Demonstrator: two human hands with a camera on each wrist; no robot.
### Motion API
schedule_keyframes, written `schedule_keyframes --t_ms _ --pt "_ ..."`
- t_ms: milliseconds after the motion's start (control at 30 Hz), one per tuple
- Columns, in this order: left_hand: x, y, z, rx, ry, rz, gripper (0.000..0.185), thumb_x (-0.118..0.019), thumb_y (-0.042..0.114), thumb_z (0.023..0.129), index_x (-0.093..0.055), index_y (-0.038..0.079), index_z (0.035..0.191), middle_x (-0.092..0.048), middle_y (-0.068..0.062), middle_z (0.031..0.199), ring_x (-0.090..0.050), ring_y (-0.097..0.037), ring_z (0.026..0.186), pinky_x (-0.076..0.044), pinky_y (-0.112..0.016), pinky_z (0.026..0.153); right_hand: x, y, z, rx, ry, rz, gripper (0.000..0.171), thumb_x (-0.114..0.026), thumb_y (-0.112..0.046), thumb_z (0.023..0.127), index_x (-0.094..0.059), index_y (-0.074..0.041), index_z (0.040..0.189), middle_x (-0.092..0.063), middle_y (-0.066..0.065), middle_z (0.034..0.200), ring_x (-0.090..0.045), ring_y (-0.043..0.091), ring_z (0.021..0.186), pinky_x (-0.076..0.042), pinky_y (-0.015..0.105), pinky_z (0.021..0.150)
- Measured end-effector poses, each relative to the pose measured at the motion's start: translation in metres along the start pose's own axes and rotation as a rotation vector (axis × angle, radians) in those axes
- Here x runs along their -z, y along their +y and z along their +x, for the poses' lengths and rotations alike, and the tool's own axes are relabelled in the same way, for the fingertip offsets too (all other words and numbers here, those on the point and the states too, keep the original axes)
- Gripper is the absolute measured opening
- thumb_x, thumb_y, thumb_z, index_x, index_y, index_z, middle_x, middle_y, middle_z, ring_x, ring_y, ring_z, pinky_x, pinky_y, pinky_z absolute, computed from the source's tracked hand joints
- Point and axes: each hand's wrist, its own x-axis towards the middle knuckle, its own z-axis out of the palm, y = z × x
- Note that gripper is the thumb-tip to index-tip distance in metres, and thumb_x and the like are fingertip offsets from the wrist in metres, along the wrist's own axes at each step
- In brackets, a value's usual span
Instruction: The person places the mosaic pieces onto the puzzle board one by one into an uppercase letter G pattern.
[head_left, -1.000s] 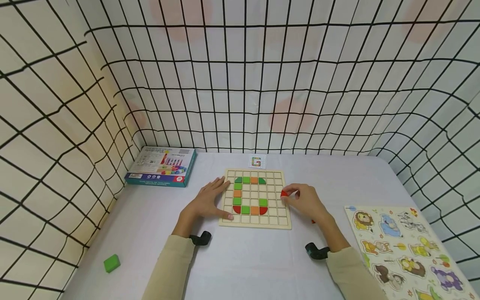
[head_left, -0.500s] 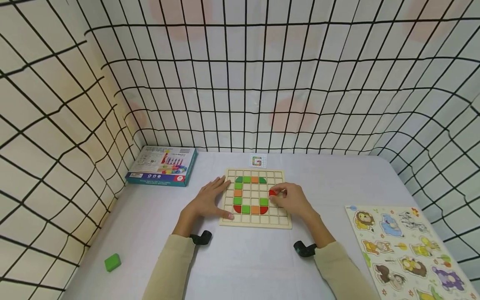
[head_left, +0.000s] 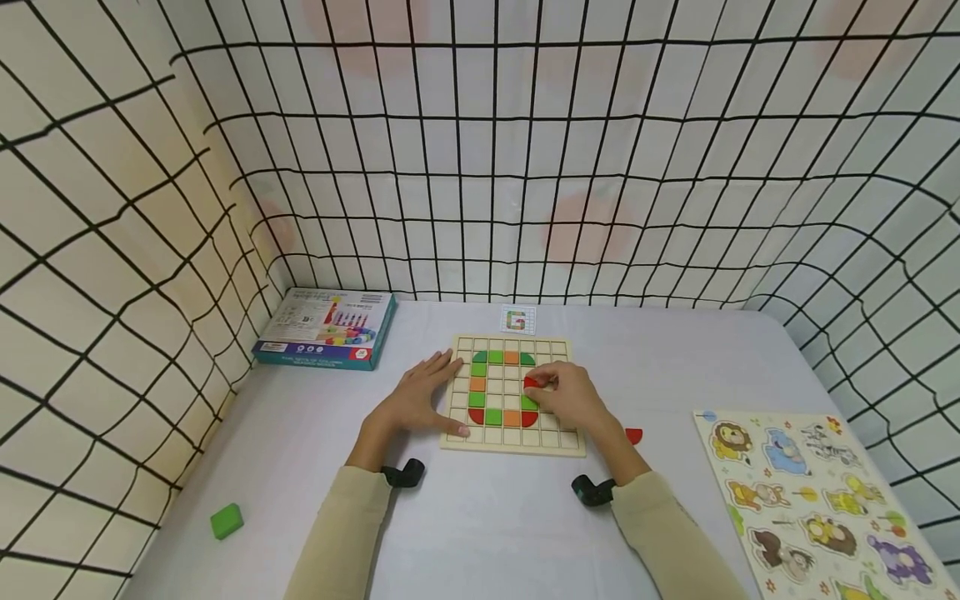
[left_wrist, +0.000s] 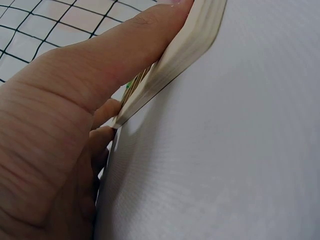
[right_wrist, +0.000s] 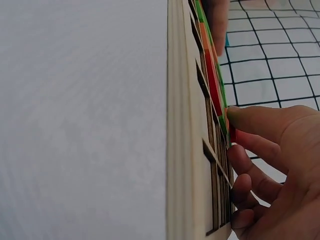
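Observation:
A wooden grid board (head_left: 555, 440) lies on the table with green, orange and red tiles set in its cells in a rounded ring. My left hand (head_left: 417, 397) rests along the board's left edge, fingers spread and thumb on the near-left corner; in the left wrist view the thumb (left_wrist: 115, 47) presses the rim. My right hand (head_left: 572, 397) pinches a red tile (head_left: 531, 382) between thumb and finger, just above the green tile (head_left: 529, 402) on the ring's right side. In the right wrist view the held red tile (right_wrist: 232, 133) is mostly hidden by the fingertips.
Behind the board lies a small pattern card (head_left: 518, 320). A red quarter-round piece (head_left: 634, 436) lies right of the board. A green block (head_left: 227, 521) sits at the front left, a boxed set (head_left: 324, 328) at the back left, an animal puzzle board (head_left: 817, 500) at the right. Black mesh surrounds the table.
My right hand has carried the red tile left, from the board's right edge to the ring's right side. The loose red piece beside the board now shows fully. My left hand has stayed put.

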Motion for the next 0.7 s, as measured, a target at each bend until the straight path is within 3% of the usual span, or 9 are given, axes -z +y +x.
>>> schedule_keyframes --t_ms 433,700 --pt "0.001 -0.0007 -0.0001 -0.001 0.001 0.005 0.128 -0.084 0.074 0.064 -0.022 0.026 0.166 -0.008 0.004 0.175 -0.003 -0.023 0.163 -0.01 -0.056 0.13 -0.0011 -0.0021 0.0011 0.01 -0.01 -0.038 0.025 -0.077 -0.028 0.093 -0.078 -0.017 0.116 -0.067 0.003 0.102 -0.053 0.019 0.091 -0.043 0.032 0.078" --pt "0.0008 0.0004 -0.0005 0.002 -0.005 -0.001 0.128 -0.084 0.073 0.064 -0.022 0.027 0.166 -0.008 0.004 0.175 -0.003 -0.022 0.163 -0.009 -0.056 0.13 0.0011 0.0022 -0.0015 0.041 -0.012 -0.022 0.023 -0.075 -0.025 0.095 -0.078 -0.014 0.115 -0.068 0.003 0.101 -0.052 0.018 0.085 -0.043 0.03 0.075"
